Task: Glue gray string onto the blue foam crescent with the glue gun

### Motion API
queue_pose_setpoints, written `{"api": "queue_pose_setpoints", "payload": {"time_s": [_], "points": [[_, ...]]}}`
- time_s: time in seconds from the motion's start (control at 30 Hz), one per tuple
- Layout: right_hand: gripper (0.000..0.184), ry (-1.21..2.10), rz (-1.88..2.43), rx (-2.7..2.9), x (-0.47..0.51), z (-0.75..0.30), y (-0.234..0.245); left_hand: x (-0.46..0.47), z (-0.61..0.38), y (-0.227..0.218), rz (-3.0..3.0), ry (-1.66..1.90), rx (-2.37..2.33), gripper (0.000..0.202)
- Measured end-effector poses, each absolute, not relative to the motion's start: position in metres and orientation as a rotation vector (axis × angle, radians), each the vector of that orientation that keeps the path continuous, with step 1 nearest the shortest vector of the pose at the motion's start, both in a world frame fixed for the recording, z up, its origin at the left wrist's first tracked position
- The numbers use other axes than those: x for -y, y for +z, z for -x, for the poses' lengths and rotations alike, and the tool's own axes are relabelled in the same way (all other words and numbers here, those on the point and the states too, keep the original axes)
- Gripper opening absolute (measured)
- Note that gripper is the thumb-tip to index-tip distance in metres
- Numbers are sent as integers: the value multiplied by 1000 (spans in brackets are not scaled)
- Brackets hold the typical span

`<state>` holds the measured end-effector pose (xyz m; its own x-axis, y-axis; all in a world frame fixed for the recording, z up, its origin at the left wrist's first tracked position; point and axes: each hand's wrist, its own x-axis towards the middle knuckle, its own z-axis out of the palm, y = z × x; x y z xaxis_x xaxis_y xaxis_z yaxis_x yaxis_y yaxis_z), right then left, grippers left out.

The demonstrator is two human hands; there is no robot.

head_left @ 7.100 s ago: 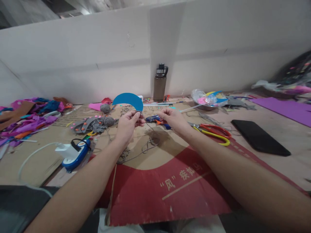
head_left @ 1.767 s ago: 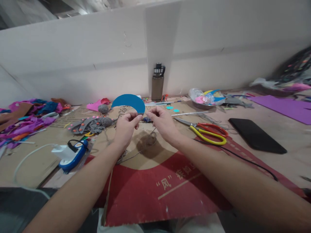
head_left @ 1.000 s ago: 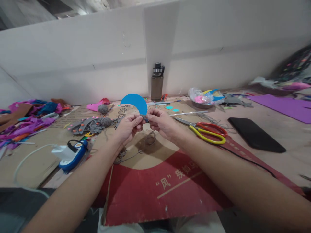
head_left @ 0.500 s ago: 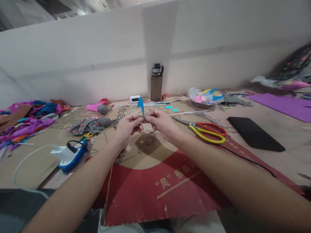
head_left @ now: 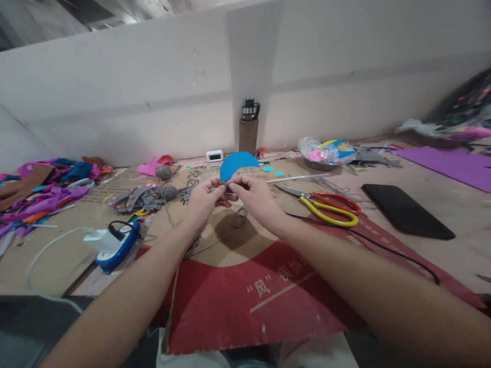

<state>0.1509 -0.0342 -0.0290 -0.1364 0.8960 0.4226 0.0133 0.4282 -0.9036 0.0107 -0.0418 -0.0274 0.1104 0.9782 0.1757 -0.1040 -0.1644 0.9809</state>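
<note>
A flat blue crescent-shaped piece [head_left: 238,163] stands up between my hands, its lower tip at my fingertips. My left hand [head_left: 206,200] is closed in a pinch at that tip, and my right hand [head_left: 253,195] pinches right beside it. The fingers hide just how each one grips the tip. Beneath the hands, a loose tangle of grey yarn [head_left: 238,220] lies on the cardboard sheet [head_left: 215,312], a strand trailing to the left. Whether yarn also runs between the fingertips is too small to tell.
Red-and-yellow-handled scissors [head_left: 337,210] and a black phone [head_left: 407,210] lie to the right. A bottle [head_left: 248,130] stands by the wall, with a metal bowl [head_left: 324,164] further right. On the left are a blue power strip [head_left: 117,251], grey knitted pieces [head_left: 140,198] and purple scraps [head_left: 48,204].
The blue crescent has turned from nearly edge-on to showing its broad face, now arching toward the right. Both hands stay pinched together in about the same place.
</note>
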Motion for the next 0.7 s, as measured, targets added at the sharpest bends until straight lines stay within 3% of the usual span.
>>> {"api": "queue_pose_setpoints", "payload": {"time_s": [0.37, 0.7], "points": [[10, 801, 895, 1553, 37, -154, -30, 45, -13, -25, -1278, 1298, -1015, 23], [15, 998, 937, 1373, 37, -153, -24, 46, -12, -25, -1256, 1278, -969, 21]]}}
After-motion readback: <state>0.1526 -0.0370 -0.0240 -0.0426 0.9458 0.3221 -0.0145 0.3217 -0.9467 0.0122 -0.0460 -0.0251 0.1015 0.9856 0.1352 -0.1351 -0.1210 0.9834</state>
